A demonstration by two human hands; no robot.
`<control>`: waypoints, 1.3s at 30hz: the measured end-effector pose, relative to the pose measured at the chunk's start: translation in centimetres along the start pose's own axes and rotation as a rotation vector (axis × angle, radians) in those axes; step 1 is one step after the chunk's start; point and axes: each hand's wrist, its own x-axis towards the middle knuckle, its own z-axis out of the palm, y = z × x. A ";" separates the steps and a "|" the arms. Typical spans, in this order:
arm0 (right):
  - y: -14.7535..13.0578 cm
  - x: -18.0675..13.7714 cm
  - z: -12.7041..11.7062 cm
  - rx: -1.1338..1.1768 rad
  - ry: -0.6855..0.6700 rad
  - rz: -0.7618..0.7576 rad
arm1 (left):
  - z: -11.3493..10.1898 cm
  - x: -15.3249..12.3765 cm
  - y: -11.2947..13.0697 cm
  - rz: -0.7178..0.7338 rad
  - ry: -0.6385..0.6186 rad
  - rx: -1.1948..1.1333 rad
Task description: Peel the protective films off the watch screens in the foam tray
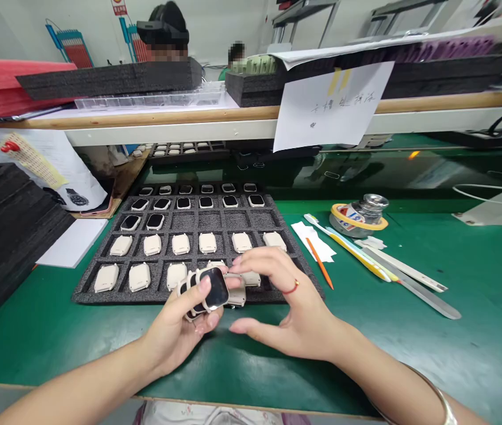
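We find pale watch cases [207,242] in the foam tray [210,221]. The left hand [178,334] clasps several more; the right hand [298,314] stands wide.

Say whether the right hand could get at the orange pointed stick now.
Probably yes: the right hand is open and looks empty, and the orange pointed stick lies just past the edge of the foam tray, partly on white paper, with nothing seen covering it.
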 end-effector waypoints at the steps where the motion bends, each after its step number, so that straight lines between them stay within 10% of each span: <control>1: -0.2 0.0 0.2 0.012 -0.008 -0.022 | 0.0 0.1 -0.2 -0.013 -0.043 -0.005; 14: -1.5 -0.4 0.8 0.092 0.173 -0.015 | -0.2 0.3 -0.9 -0.113 -0.147 -0.042; 23: -1.7 0.3 0.5 0.540 0.553 0.313 | 0.0 0.3 -0.4 -0.137 -0.232 -0.079; 39: -1.8 -0.8 -0.8 0.001 0.099 -0.297 | -0.2 0.2 -0.4 -0.183 -0.198 -0.124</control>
